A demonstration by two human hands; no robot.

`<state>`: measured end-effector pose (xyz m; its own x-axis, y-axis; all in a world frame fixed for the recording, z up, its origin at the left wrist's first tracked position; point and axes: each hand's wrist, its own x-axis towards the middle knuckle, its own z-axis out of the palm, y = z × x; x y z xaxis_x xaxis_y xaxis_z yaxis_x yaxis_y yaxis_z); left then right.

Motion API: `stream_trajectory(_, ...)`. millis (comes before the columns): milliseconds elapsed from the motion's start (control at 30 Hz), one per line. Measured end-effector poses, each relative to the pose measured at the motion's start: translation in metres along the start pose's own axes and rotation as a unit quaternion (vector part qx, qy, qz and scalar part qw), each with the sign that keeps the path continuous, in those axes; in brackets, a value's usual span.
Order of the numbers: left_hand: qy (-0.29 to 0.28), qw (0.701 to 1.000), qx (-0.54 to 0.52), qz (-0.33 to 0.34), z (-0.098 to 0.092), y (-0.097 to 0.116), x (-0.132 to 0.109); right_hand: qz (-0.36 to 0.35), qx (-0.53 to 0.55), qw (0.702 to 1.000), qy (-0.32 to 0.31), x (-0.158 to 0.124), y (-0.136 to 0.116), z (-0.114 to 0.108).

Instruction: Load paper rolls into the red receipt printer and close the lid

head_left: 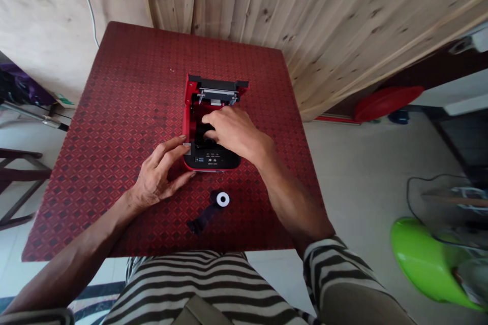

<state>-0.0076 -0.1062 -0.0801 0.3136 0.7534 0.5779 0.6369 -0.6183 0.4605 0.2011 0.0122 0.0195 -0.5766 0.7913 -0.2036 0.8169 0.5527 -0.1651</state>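
Observation:
A red and black label printer (213, 159) stands on the table with its lid (219, 85) raised at the back. My left hand (162, 168) grips its front left corner, fingers on the side and top, thumb low at the front. Inside the open compartment is my right hand (236, 129), thumb and index finger curved a little apart; whatever they hold is dark and hidden. Near the table's front edge lies a small roll (223, 199) with a white ring-shaped end. A dark strip (202, 221) extends from it toward the lower left.
The table (125, 76) has a red patterned cover, and wooden planks (247, 0) rise behind it. A dark wooden stool (21, 183) stands at the left. On the right floor are a bright green plastic object (423, 259) and a cable (409, 188).

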Motion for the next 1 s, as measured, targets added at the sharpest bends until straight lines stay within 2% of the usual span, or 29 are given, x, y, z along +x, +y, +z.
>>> stream_trajectory(100, -0.002, 1.000, -0.004, 0.000, 0.000, 0.000, 0.002, -0.070, 0.081, 0.993, 0.047, -0.019, 0.006, -0.002)
stream_trajectory(233, 0.000, 1.000, -0.017, 0.007, -0.002, 0.001, 0.001, -0.179, 0.182, 0.963, 0.085, -0.052, 0.007, -0.002)
stream_trajectory(367, 0.006, 0.997, -0.066, -0.045, -0.016, 0.004, 0.009, -0.165, 0.180, 0.957, 0.153, -0.068, 0.004, 0.013)
stream_trajectory(433, 0.015, 0.996, -0.065, -0.058, -0.028, 0.005, 0.026, -0.146, 0.172, 0.953, 0.200, -0.070, 0.002, 0.023)
stream_trajectory(533, 0.015, 0.999, -0.008, -0.034, -0.039, 0.000, 0.072, -0.129, 0.143, 0.943, 0.272, -0.071, -0.002, 0.037)
stream_trajectory(633, 0.026, 0.999, 0.022, -0.026, -0.036, -0.015, 0.123, -0.109, 0.109, 0.937, 0.315, -0.074, -0.008, 0.047)
stream_trajectory(733, -0.015, 0.999, 0.003, -0.030, -0.023, -0.027, 0.150, -0.114, 0.093, 0.936, 0.320, -0.080, -0.012, 0.053)
stream_trajectory(833, -0.046, 0.999, -0.007, -0.017, -0.018, -0.022, 0.143, -0.136, 0.074, 0.923, 0.352, -0.086, -0.013, 0.058)
stream_trajectory(1000, -0.084, 0.996, -0.025, 0.003, -0.025, -0.001, 0.096, -0.127, 0.045, 0.918, 0.372, -0.090, -0.014, 0.064)
